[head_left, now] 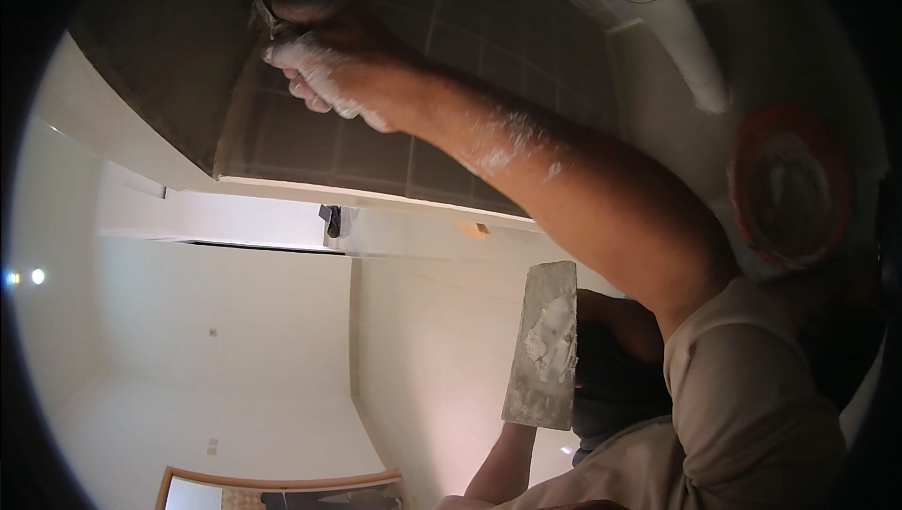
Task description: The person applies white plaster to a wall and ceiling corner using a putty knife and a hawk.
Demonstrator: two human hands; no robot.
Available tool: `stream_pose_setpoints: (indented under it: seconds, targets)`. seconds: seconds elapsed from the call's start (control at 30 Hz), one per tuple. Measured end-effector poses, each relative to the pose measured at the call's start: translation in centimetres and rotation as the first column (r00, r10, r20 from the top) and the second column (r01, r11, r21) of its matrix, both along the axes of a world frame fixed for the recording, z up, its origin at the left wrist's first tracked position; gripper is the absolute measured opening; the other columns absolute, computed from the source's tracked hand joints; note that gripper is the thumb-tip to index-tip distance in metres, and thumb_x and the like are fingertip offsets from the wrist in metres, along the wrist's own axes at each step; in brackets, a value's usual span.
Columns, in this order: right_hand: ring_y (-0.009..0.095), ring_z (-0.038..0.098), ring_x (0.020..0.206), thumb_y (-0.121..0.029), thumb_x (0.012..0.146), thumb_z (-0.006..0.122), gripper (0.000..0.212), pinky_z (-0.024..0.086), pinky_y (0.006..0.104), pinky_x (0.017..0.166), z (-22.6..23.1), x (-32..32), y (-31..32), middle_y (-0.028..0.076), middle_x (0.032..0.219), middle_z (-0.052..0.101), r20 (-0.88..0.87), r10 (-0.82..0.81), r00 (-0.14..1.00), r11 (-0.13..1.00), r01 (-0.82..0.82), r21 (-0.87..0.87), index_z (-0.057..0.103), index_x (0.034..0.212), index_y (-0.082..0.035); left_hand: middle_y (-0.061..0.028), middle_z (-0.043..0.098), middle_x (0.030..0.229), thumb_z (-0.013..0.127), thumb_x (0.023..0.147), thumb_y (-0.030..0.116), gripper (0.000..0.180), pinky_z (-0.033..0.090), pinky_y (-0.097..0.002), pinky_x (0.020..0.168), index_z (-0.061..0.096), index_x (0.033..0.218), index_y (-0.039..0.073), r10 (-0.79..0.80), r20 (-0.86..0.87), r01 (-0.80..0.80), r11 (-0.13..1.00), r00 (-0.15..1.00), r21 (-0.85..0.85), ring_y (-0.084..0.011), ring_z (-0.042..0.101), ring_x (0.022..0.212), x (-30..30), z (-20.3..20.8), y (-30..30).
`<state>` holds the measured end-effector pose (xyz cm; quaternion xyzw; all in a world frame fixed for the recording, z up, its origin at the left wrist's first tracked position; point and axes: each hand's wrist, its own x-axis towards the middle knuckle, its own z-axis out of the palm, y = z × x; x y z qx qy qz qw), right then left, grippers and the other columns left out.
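My right hand point(329, 69), smeared with white paste, reaches far out to the upper left with its fingers closed. It grips what looks like a putty knife point(264, 12), whose thin, paste-coated edge shows against a dark surface; shade hides most of the tool. White smears also mark the right forearm. Lower down, near my body, a flat rectangular plastering trowel point(540, 397) carries a lump of white paste point(552, 332). My left hand point(517, 435) holds it from the far side, its fingers hidden behind the plate.
Dim square tiles point(470, 59) lie beside and behind the right arm, bounded by a pale edge point(376, 198). A white pipe point(667, 31) comes down at the upper right. Below it stands a red basin point(738, 191) with white residue. Pale walls and a wood-framed opening point(282, 482) lie beyond.
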<state>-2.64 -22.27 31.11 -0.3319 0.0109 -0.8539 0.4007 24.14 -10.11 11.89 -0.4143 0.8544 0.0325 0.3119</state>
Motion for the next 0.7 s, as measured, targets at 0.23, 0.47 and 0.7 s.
stream_pose_setpoints:
  seconds: [0.23, 0.47, 0.7]
  targets:
    - [0.008, 0.043, 0.054, -0.008, 0.091, 0.054, 0.009, 0.036, 0.0287, 0.045, 1.0, 2.5, 1.3, -0.001, 0.063, 0.046, 0.041, -0.292, 0.956, 0.957, 0.291, 0.018, 0.053, 0.084, -0.004, -0.0131, 0.053, 0.134, 0.046, 0.097, 0.018, 0.043, 0.043, -0.0383, 0.100, 0.046, 0.138, 0.004, 0.007, -0.033, -0.007, 1.000, 0.999, 0.009, -0.0263, 0.052, 0.119, -0.3, -0.3, 0.0]
    - [0.014, 0.051, 0.062, -0.004, 0.094, 0.047, 0.010, 0.043, 0.0358, 0.056, -1.8, 4.5, 4.3, 0.006, 0.067, 0.051, -0.124, -0.294, 0.948, 0.951, 0.303, 0.057, 0.053, 0.091, 0.003, -0.0131, 0.054, 0.132, 0.047, 0.097, 0.019, 0.043, 0.045, -0.0384, 0.098, 0.046, 0.137, 0.004, 0.079, -0.175, -0.065, 0.995, 0.981, 0.081, -0.0261, 0.053, 0.117, 0.1, -1.1, -0.6]
    - [0.009, 0.061, 0.081, -0.014, 0.100, 0.051, 0.033, 0.051, 0.0236, 0.066, -16.4, 1.4, 10.0, 0.006, 0.100, 0.064, -0.536, -0.267, 0.801, 0.813, 0.486, 0.322, 0.057, 0.132, -0.005, -0.0132, 0.055, 0.130, 0.048, 0.096, 0.020, 0.043, 0.046, -0.0384, 0.096, 0.047, 0.136, 0.003, 0.786, -0.484, -0.266, 0.596, 0.384, 0.757, -0.0259, 0.055, 0.115, 4.6, -4.4, -3.0]
